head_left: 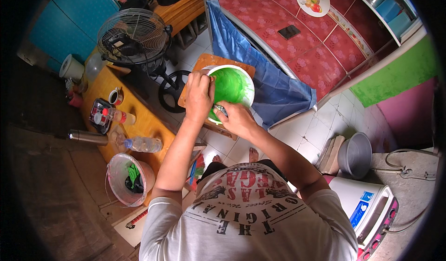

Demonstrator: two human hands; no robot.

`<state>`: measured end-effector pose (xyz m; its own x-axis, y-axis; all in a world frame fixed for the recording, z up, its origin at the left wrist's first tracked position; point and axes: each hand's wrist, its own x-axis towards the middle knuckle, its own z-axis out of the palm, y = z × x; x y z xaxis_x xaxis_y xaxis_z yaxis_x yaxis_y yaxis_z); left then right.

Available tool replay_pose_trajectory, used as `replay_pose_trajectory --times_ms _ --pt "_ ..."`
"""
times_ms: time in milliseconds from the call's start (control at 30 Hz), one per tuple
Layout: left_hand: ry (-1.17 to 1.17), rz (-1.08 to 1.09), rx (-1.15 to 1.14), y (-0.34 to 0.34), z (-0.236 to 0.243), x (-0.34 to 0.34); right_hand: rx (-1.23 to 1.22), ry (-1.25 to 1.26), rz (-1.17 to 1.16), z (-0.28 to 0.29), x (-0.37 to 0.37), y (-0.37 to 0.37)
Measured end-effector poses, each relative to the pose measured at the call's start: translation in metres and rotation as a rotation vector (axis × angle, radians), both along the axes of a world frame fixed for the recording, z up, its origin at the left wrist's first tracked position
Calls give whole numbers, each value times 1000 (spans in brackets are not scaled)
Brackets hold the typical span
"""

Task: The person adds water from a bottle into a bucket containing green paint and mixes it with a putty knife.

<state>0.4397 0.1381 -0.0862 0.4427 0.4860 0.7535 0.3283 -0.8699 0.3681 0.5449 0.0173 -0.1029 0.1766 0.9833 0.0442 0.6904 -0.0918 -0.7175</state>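
Note:
A white round container (232,85) holds thick bright green mixture, streaked up its inner wall, and stands on a wooden stool (246,62) in front of me. My left hand (200,91) is closed on the near left rim of the container, fingers curled over it. My right hand (234,118) grips a utensil handle (219,108) low inside the container; the utensil's working end is hidden, so I cannot tell its kind.
At left, a standing fan (132,35) and a wooden table (139,126) with bottles and a cup; a bucket with cloths (118,184) below. Ahead right, a red-tiled counter (297,52) with blue sheeting. At lower right, a grey basin (355,154) and a white-and-pink appliance (360,205).

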Motion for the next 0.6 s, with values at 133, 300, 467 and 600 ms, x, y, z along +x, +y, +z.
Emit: replay_pose_trajectory --times_ms 133,300,467,600 --pt "18 20 -16 -1 0 3 -9 -144 25 -13 7 -2" --pt "29 13 -19 1 -1 1 -113 -234 -21 -8 30 -6" --pt "41 18 -3 0 2 2 -95 -393 -67 4 45 -8" --pt "62 22 5 -3 5 5 43 -497 -94 2 54 -7"
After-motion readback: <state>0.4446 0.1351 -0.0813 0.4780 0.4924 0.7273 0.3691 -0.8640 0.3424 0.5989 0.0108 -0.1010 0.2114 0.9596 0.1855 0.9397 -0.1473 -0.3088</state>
